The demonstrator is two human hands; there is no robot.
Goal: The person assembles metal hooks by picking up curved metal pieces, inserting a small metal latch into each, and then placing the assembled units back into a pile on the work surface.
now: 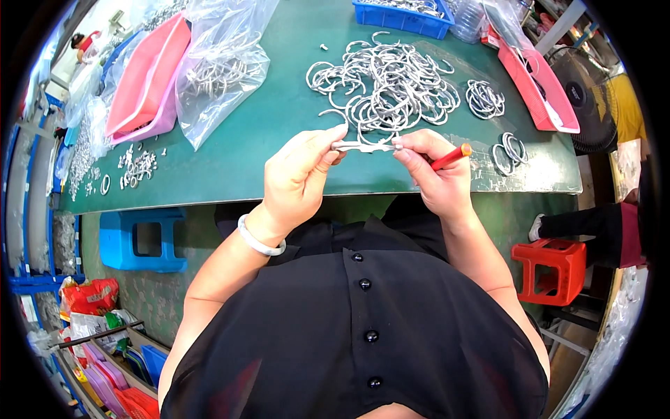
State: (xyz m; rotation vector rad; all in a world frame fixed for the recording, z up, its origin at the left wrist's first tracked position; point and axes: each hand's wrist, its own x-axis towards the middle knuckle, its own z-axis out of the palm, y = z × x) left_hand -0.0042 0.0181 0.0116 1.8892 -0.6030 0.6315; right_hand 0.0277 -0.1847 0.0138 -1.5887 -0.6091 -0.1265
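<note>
Near the table's front edge, a silver curved metal piece (368,147) is seen almost edge-on between my two hands. My left hand (299,171) is closed in a pinch on its left end. The right end sits between the thumb and fingers of my right hand (440,173). That hand also has a red stick-shaped tool (451,157) tucked in it, with a yellowish end pointing up and right; its other end is hidden. Just beyond my fingers spreads a large heap of silver open metal rings (398,84).
A smaller ring cluster (484,99) and a few loose rings (510,153) lie to the right. Small metal parts (139,167) are scattered left, beside pink trays (150,80) and a clear bag (223,77). A blue bin (405,19) stands behind; a red tray (541,87) is at right.
</note>
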